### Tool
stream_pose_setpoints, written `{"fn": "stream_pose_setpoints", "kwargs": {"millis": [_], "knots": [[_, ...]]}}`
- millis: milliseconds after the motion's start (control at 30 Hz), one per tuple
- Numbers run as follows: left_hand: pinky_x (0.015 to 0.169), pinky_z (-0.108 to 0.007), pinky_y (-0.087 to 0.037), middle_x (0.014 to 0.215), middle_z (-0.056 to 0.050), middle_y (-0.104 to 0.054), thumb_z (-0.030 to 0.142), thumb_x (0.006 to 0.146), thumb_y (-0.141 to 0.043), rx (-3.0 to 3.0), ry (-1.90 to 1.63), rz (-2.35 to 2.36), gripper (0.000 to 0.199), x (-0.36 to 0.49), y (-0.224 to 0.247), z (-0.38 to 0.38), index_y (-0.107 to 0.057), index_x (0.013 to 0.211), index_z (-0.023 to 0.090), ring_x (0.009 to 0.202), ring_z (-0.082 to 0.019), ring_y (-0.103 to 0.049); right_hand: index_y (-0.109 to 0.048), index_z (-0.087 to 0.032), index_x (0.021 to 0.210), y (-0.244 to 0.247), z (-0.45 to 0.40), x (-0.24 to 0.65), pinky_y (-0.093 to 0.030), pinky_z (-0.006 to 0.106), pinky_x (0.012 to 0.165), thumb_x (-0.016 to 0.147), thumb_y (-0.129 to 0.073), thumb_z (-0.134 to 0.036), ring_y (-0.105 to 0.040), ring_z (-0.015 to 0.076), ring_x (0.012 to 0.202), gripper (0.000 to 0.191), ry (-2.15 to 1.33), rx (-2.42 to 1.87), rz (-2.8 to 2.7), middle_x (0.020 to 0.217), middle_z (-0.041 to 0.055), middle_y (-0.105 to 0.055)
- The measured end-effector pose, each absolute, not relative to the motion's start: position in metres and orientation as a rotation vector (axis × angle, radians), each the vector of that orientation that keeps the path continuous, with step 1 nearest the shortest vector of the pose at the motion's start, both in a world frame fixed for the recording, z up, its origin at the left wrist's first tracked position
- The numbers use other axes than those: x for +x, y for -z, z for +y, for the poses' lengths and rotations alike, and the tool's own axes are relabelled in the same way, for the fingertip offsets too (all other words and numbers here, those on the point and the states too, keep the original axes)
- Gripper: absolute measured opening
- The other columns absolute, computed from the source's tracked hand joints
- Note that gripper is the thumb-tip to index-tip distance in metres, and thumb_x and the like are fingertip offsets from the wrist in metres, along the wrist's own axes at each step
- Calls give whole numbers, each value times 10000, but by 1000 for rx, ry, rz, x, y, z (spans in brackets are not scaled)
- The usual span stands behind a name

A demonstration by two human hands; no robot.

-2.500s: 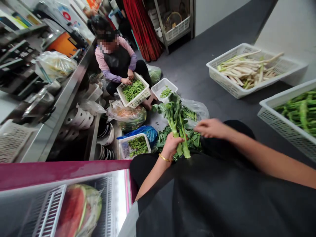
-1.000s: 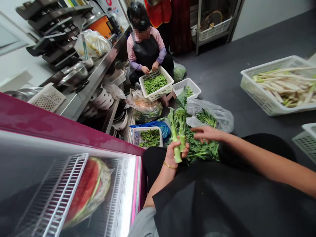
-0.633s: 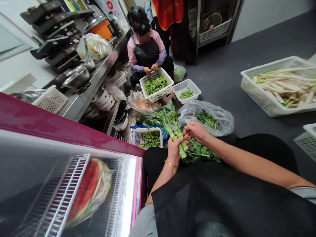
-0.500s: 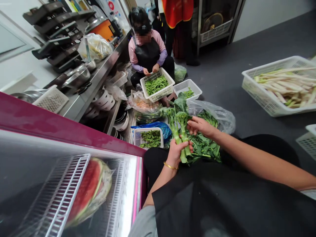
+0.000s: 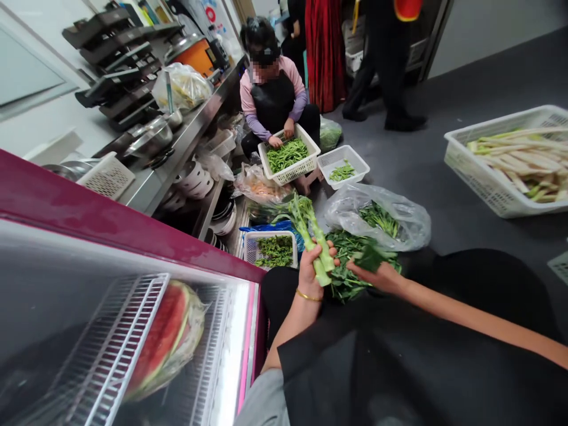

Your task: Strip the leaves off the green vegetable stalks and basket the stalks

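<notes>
My left hand (image 5: 312, 269) is closed around the thick pale stems of some broccolini (image 5: 309, 228), whose tops point away from me. To its right, my right hand (image 5: 379, 277) is closed on a dark green leaf (image 5: 370, 258), apart from the stems. Below and behind both hands lies a heap of loose green leaves (image 5: 348, 284). Just beyond it rests a clear plastic bag (image 5: 410, 228) with more greens inside. A small white basket (image 5: 248, 251) of green sprigs stands left of my left hand, beside a blue plastic bag (image 5: 266, 227).
An open fridge (image 5: 222, 349) with a cut watermelon (image 5: 162, 337) is close on my left. Ahead, a seated co-worker (image 5: 275, 89) handles green beans in a white basket (image 5: 293, 174). A large basket (image 5: 488, 177) of long pale stalks stands right. Another person (image 5: 377, 65) stands behind.
My right hand has moved from the broccolini towards me and to the right, taking a leaf off. The co-worker's hands have lowered into the beans. The standing person has moved right.
</notes>
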State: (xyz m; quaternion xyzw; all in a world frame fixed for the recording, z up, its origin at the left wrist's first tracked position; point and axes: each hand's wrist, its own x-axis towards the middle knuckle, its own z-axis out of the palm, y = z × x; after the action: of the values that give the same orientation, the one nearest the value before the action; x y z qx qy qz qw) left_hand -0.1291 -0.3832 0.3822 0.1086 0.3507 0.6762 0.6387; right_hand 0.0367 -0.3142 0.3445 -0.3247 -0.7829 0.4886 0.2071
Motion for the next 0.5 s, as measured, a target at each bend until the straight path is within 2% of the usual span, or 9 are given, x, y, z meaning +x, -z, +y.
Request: {"fn": "stream_pose_setpoints", "kwargs": {"millis": [67, 133, 167, 233, 333, 400, 500], "knots": [[503, -221, -469, 805, -48, -643, 297, 571, -760, 294, -1497, 764, 434, -135, -380, -386, -553, 934, 179, 618, -134, -606, -595, -215, 639, -350, -303, 48, -462, 301, 503, 652, -708, -496, -529, 168, 499, 303, -1486, -814, -2370, 543, 5, -568], [469, -224, -454, 784, -69, -646, 345, 567, -754, 346, -1402, 743, 459, -136, -375, -391, -577, 950, 163, 590, -144, -603, -652, -196, 724, -366, -283, 52, -473, 274, 523, 503, -810, -424, -591, 180, 586, 354, -1590, -771, -2432, 662, 23, -642], [449, -221, -442, 779, -79, -649, 370, 567, -750, 370, -1361, 732, 475, -136, -372, -393, -585, 956, 155, 577, -149, -604, -669, -190, 806, -377, -273, 50, -478, 266, 533, 499, -811, -427, -614, 185, 633, 412, -1653, -784, -2351, 749, 39, -672], [421, -218, -425, 777, -99, -657, 399, 570, -750, 420, -1279, 717, 494, -132, -368, -396, -588, 961, 142, 561, -161, -609, -658, -178, 886, -398, -257, 41, -464, 250, 506, 611, -735, -490, -620, 166, 632, 423, -1794, -811, -2032, 837, 64, -687], [464, -240, -476, 865, -126, -675, 392, 608, -754, 484, -1228, 717, 501, -123, -370, -397, -567, 997, 138, 632, -188, -645, -585, -162, 730, -417, -251, 17, -392, 234, 421, 719, -637, -547, -524, 115, 461, 388, -1837, -830, -1763, 647, 36, -628], [513, -260, -512, 952, -117, -672, 354, 612, -777, 511, -1294, 768, 518, -116, -374, -395, -541, 1027, 154, 703, -200, -662, -517, -175, 640, -417, -259, 2, -367, 237, 413, 749, -615, -555, -470, 106, 414, 407, -1596, -912, -1858, 527, 5, -546], [539, -257, -523, 877, -40, -658, 282, 586, -816, 477, -1478, 922, 527, -114, -378, -389, -502, 996, 182, 685, -182, -660, -483, -194, 628, -403, -285, -4, -406, 262, 514, 867, -480, -499, -514, 140, 520, 388, -971, -914, -2037, 574, 40, -544]]}}
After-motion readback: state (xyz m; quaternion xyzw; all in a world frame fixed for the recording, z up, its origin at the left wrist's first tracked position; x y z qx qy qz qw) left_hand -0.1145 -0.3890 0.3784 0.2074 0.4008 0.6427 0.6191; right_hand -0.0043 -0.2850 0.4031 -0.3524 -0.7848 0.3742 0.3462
